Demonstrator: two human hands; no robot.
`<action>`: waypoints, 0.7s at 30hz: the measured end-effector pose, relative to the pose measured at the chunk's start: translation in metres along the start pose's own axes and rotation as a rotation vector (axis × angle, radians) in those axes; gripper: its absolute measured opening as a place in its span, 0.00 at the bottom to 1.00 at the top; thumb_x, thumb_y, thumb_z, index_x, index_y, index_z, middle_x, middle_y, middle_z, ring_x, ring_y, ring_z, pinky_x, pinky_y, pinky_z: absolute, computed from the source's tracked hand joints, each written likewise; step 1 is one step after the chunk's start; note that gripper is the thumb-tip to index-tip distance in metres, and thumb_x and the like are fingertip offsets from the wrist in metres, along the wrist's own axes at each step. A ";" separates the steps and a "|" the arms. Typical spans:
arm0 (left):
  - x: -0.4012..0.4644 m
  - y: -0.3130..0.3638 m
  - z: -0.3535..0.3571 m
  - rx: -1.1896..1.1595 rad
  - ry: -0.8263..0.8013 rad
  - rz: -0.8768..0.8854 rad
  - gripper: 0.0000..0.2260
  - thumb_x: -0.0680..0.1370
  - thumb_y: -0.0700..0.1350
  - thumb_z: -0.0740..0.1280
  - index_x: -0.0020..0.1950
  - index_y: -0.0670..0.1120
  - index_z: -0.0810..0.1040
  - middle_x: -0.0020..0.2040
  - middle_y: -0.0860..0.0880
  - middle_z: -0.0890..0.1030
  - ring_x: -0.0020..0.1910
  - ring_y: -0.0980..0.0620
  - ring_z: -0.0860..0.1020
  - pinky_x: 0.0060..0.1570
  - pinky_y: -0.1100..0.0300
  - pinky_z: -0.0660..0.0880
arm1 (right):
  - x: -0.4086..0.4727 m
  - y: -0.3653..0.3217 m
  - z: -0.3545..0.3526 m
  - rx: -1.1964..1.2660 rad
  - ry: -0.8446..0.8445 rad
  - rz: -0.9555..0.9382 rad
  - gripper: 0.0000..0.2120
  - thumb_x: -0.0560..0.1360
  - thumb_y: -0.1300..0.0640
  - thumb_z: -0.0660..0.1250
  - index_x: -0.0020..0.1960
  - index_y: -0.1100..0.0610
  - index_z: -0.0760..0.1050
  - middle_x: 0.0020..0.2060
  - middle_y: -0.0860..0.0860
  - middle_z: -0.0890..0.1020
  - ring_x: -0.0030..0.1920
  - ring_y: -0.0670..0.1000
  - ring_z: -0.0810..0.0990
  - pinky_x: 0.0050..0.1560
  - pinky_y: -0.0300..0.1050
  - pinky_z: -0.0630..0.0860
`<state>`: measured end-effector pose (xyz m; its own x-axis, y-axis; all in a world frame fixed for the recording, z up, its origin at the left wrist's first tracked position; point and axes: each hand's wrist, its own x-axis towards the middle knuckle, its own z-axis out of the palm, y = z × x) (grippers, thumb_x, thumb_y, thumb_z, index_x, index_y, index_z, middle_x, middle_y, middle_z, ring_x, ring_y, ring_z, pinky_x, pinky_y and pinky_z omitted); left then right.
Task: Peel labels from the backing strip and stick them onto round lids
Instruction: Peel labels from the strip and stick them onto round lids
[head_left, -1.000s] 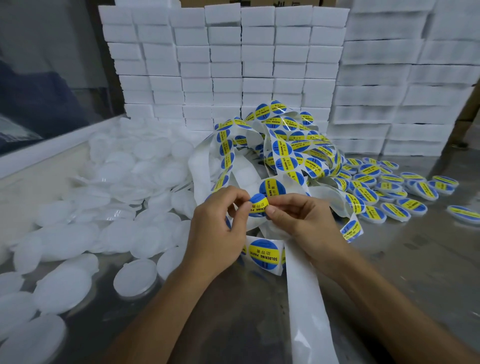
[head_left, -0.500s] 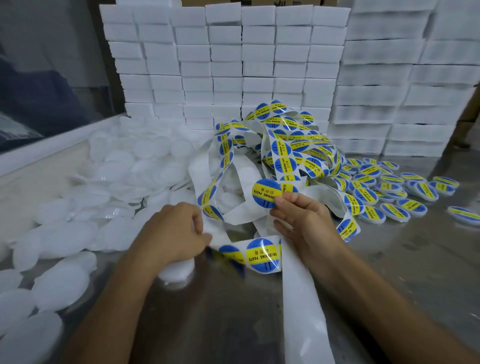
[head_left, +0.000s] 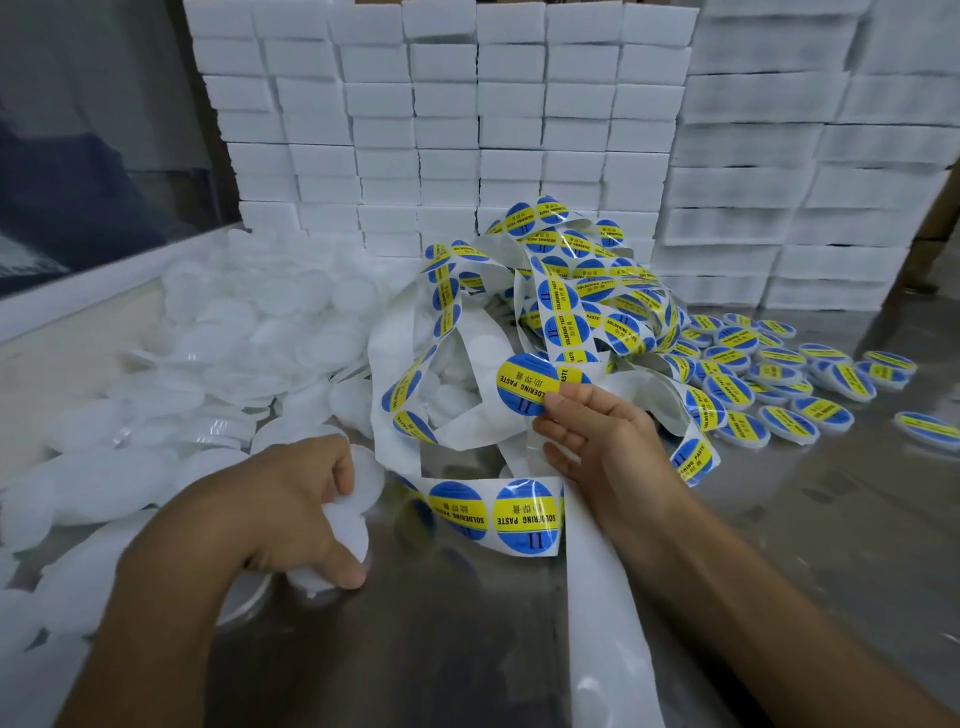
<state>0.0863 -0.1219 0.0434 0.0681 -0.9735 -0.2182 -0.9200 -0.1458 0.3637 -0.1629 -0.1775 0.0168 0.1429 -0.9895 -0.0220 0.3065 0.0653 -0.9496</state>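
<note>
- Two hands at work: the right hand (head_left: 602, 436) pinches a peeled round blue-and-yellow "SOLDERING PASTE" label (head_left: 527, 384) by its lower edge, label up off the strip and facing the camera; the left hand (head_left: 291, 514) curls round a plain white round plastic lid (head_left: 358, 499) at the near edge of the lid pile, lid tilted and only partly lifted.
- Lid and label are apart, so nothing is stuck yet (judging by that, the next move is bringing them together).
- Long white backing strip (head_left: 602, 613) trails down toward the camera under the right wrist, w/ two unpeeled labels just beside it, and a tangled heap of strip behind.
- Risks: the sticky side could fold onto the right fingers (head_left: 558, 402) or catch the loose strip loops close by, creasing it.
- Label may land off-centre or trap a bubble if the lid is tilted when pressed.
- Left hand might drag two lids at once, since they lie overlapped.
- Surface: dull reflective grey metal tabletop (head_left: 779, 545), w/ a heap of unlabelled white lids (head_left: 234, 332) on the left and finished labelled lids (head_left: 789, 384) spread on the right.
- Room: stacks of white rectangular boxes (head_left: 467, 114) wall off the back; dim light, dark pane at far left.
</note>
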 end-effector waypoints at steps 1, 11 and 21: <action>0.001 0.001 0.002 -0.011 0.030 0.000 0.27 0.57 0.50 0.83 0.48 0.54 0.71 0.48 0.54 0.75 0.45 0.53 0.76 0.46 0.57 0.77 | 0.000 0.000 0.000 -0.001 0.000 0.001 0.05 0.60 0.52 0.75 0.36 0.48 0.85 0.44 0.52 0.87 0.41 0.45 0.83 0.53 0.47 0.74; 0.027 0.014 0.020 -0.098 0.454 0.053 0.19 0.67 0.45 0.77 0.55 0.54 0.77 0.53 0.50 0.78 0.50 0.49 0.74 0.47 0.59 0.68 | -0.003 -0.002 0.002 -0.020 0.008 0.013 0.06 0.69 0.57 0.73 0.35 0.48 0.85 0.42 0.51 0.86 0.41 0.46 0.83 0.54 0.47 0.74; 0.028 0.029 0.010 -0.956 1.090 0.193 0.16 0.77 0.34 0.59 0.57 0.51 0.79 0.52 0.54 0.79 0.51 0.55 0.79 0.49 0.58 0.79 | -0.003 -0.003 0.003 -0.024 0.006 0.024 0.09 0.73 0.57 0.71 0.37 0.47 0.86 0.42 0.47 0.87 0.44 0.45 0.84 0.62 0.51 0.72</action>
<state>0.0579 -0.1517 0.0391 0.6280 -0.5757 0.5237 -0.3770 0.3637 0.8518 -0.1616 -0.1743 0.0210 0.1439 -0.9885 -0.0466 0.2805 0.0859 -0.9560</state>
